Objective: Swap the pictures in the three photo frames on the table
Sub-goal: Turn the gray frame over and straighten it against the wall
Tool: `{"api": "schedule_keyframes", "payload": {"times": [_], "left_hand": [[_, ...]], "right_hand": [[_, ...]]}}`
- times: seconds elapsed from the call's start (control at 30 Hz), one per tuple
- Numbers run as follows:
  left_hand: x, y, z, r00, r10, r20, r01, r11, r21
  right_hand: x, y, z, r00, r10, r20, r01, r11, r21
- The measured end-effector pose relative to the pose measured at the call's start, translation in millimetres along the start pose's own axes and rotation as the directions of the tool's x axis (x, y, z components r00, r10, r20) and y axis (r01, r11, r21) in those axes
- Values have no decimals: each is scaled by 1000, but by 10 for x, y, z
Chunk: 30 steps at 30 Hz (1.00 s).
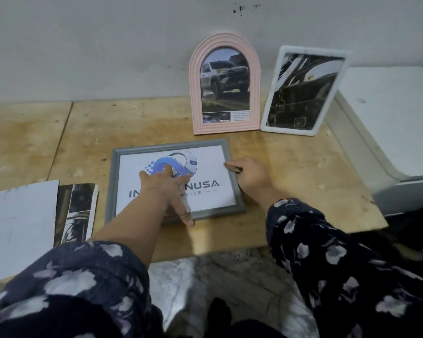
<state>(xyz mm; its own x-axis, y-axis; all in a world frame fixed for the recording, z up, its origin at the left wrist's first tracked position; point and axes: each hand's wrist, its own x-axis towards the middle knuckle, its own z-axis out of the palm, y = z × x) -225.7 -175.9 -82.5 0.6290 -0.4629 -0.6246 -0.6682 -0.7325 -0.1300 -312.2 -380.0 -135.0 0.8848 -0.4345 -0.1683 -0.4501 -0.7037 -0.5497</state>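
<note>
While the grey frame lies flat on the counter, the left hand spreads open on its glass and the right hand touches its right edge, grip unclear. Lift by both edges, evenly.

Grey frame, pink frame, white frame.

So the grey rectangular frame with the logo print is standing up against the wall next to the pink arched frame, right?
Not quite. The head view shows the grey rectangular frame lying flat on the wooden table, in front of the pink arched frame, which stands against the wall.
</note>
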Motion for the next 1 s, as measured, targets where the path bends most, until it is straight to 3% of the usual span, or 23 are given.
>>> {"api": "schedule_keyframes", "payload": {"times": [0.23, 0.33, 0.5, 0.73, 0.83, 0.9, 1.0], "left_hand": [[-41, -5, 8, 1000, 9, -14, -9, 1000, -27], [-37, -10, 31, 1000, 5, -20, -6, 1000, -28], [-54, -22, 87, 997, 9, -74, -11, 1000, -18], [-81, -84, 257, 982, 39, -186, -52, 996, -66], [-174, -171, 495, 943, 70, -326, -112, 988, -111], [-293, -340, 667, 881, 62, -469, -140, 981, -135], [-458, -686, 872, 809, -156, -566, -53, 940, -336]], "right_hand": [[-715, 133, 78, 997, -71, 13, 72, 997, -29], [-937, 107, 128, 1000, -10, 16, 11, 1000, -24], [-1227, -91, 225, 981, 156, -120, -149, 987, 61], [-1265, -457, 542, 951, 272, -148, -270, 962, 31], [-1253, -483, 524, 943, 275, -188, -274, 961, 35], [-1283, -538, 508, 941, 270, -204, -264, 963, 59], [-1313, -630, 526, 923, 321, -212, -308, 947, 96]]}}
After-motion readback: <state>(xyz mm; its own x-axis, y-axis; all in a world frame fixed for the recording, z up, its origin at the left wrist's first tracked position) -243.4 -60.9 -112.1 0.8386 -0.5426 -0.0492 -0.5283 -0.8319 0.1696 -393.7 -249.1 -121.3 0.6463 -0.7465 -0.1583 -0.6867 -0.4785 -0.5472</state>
